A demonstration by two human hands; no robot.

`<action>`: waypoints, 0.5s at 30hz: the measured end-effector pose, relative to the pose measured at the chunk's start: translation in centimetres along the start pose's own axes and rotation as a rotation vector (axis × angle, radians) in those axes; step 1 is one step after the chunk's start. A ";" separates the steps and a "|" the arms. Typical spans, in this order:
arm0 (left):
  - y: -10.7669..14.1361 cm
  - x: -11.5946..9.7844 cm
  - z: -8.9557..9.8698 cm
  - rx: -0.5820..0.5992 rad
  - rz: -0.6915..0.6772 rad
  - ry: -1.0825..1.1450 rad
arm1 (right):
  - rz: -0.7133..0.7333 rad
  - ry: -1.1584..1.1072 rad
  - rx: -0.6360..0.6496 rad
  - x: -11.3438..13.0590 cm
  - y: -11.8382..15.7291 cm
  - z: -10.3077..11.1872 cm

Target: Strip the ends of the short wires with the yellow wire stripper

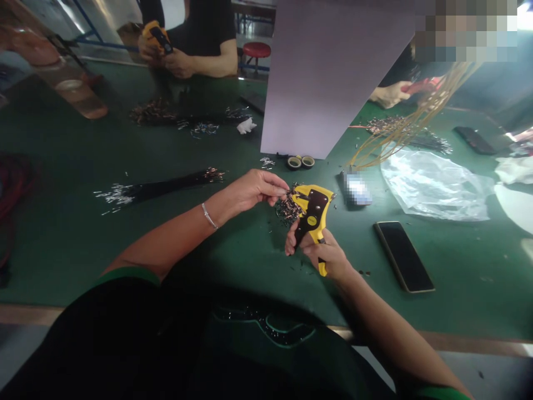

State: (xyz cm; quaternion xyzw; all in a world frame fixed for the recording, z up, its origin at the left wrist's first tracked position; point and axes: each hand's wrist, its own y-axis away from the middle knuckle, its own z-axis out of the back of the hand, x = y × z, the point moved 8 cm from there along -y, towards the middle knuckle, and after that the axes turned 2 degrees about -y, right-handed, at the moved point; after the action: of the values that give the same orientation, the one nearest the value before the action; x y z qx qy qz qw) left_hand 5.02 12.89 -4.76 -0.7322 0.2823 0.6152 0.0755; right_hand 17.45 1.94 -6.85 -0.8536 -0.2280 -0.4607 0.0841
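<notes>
Copper-tipped wires (287,210) bunch between the left hand (254,190) and a yellow stripper (313,203), their thin ends splaying just past the left fingertips (280,189) toward the tool's dark plate. The left fingers close in a narrow pinch on the bundle, though exactly how the thumb sits is hidden. Just below them, the right hand (323,253) wraps the stripper's lower grip, its fingers curled firmly round the yellow handle. Each wire looks light and limp, and the loose ends seem apt to slip apart, so a tight pinch close to the tips looks like the surest hold. The stripper looks stiff and heavier, and its grip gives the natural place to take it. Left of the left fingers, a long black bundle (160,186) with silvery ends lies on the green mat (62,255). Right of the right fingers lies a phone (403,255), with a clear plastic bag (433,186) farther off. Beyond the fingertips, two tape rolls (300,161) sit near a white board (328,78), and across the bench a co-worker's hands (179,63) hold another yellow stripper (156,36).
</notes>
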 end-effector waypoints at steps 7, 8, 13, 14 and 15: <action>0.1 0.4 -0.3 -0.032 0.016 0.021 | -0.012 0.010 0.034 -0.2 0.0 -0.2; 0.0 0.5 -0.3 -0.028 0.014 0.022 | -0.009 0.009 0.031 -0.1 0.0 -0.1; -0.2 0.9 -0.2 -0.005 -0.004 0.012 | -0.010 0.010 0.033 -0.2 0.0 -0.1; -0.2 0.9 -0.2 -0.007 -0.008 0.007 | -0.008 0.003 0.035 -0.3 0.0 -0.1; -0.1 0.9 -0.1 -0.009 -0.012 0.002 | -0.003 -0.004 0.036 -0.3 0.0 0.0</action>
State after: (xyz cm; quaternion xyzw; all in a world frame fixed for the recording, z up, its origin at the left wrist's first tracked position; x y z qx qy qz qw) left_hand 5.29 12.66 -5.59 -0.7349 0.2752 0.6152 0.0753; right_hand 17.29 1.82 -7.09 -0.8526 -0.2374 -0.4551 0.0983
